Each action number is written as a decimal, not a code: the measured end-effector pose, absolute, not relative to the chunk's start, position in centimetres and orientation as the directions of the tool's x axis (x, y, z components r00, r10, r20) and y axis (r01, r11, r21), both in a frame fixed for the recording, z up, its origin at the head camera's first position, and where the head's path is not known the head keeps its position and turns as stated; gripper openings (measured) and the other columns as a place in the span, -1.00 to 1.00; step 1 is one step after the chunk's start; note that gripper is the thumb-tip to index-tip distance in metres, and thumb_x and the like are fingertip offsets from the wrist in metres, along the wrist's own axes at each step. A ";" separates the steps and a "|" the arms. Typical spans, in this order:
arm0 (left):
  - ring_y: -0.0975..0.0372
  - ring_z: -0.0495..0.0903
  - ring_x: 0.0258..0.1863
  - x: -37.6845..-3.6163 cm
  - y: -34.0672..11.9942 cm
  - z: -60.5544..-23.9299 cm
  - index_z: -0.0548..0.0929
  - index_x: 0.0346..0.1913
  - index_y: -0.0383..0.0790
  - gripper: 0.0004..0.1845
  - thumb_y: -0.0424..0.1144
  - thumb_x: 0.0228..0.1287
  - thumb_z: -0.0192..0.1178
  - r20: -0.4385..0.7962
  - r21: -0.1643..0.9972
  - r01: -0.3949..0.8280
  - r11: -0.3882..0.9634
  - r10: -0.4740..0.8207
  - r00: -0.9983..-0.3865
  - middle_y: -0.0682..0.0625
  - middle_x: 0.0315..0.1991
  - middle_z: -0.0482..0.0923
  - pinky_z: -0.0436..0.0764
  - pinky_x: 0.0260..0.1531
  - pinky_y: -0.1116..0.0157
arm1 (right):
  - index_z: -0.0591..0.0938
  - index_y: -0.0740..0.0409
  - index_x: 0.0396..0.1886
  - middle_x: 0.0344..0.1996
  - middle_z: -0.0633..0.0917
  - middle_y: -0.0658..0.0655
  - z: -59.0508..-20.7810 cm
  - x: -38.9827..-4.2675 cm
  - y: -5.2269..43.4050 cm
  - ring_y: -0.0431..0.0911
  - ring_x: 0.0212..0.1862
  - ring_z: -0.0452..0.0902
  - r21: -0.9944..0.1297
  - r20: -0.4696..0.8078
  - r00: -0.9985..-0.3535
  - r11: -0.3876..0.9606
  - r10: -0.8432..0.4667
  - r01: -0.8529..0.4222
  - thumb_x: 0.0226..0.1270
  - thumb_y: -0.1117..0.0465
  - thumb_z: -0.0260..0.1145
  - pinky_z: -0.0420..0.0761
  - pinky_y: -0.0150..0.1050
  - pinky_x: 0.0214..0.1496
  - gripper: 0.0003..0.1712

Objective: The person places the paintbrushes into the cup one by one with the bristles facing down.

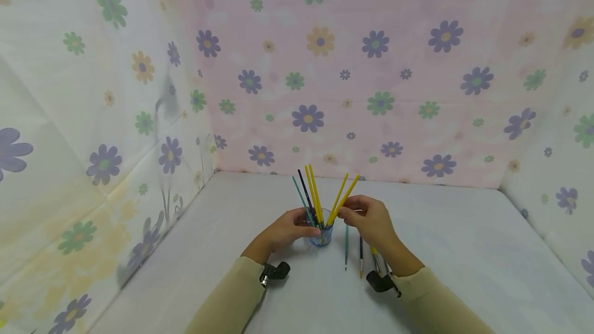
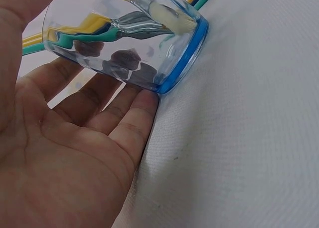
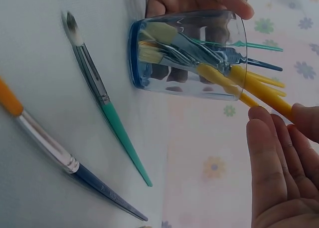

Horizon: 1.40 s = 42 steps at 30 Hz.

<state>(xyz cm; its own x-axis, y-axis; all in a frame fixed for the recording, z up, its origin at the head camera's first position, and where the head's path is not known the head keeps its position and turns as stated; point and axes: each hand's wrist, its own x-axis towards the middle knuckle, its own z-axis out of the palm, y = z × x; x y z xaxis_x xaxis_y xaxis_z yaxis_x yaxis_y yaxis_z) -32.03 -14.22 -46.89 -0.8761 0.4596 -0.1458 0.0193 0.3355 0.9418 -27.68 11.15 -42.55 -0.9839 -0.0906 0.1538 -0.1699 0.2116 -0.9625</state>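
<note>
Right hand [image 1: 371, 223]: thumb and fingertips pinch thick yellow brush [image 1: 347, 195]
Brush axis: slants up from cup [image 1: 322, 239] — toward right hand
Left hand [image 1: 286, 230]: curled round cup

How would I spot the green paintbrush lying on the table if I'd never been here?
On the white table, find the clear cup with a blue base. In the head view, loose brushes lie flat to its right. The green paintbrush is the one nearest the cup, its green handle setting it apart from the dark blue brush beside it.
</note>
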 end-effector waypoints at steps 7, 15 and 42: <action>0.10 0.53 0.35 -31.9 -14.7 -46.9 0.50 0.43 0.04 -0.21 0.11 0.14 0.54 -0.136 0.937 0.033 0.347 0.452 -0.882 0.11 0.25 0.65 0.39 0.42 -0.14 | 0.69 0.21 0.09 0.01 0.75 0.31 -42.7 -28.2 11.2 -0.02 -0.04 0.80 -0.961 0.150 -0.983 0.216 -0.109 -0.171 0.44 0.17 0.41 0.77 -0.12 -0.02 -0.69; 0.14 0.55 0.33 -31.9 -14.6 -46.8 0.51 0.42 0.15 -0.24 0.12 0.15 0.53 -0.134 0.935 0.044 0.352 0.465 -0.875 0.15 0.21 0.67 0.38 0.43 -0.15 | 0.68 0.20 0.12 0.05 0.74 0.32 -42.4 -28.4 12.0 0.07 0.01 0.79 -0.963 0.127 -0.987 0.226 -0.100 -0.147 0.44 0.15 0.41 0.76 -0.06 0.00 -0.65; 0.17 0.60 0.16 -32.0 -14.3 -46.8 0.53 0.31 0.05 -0.33 0.02 0.16 0.55 -0.107 0.935 0.071 0.348 0.466 -0.878 0.10 0.10 0.67 0.42 0.38 -0.10 | 0.65 0.21 0.17 0.07 0.73 0.30 -41.2 -29.1 16.2 0.18 0.05 0.76 -0.954 0.129 -0.991 0.270 -0.034 -0.133 0.45 0.13 0.41 0.76 -0.05 -0.01 -0.60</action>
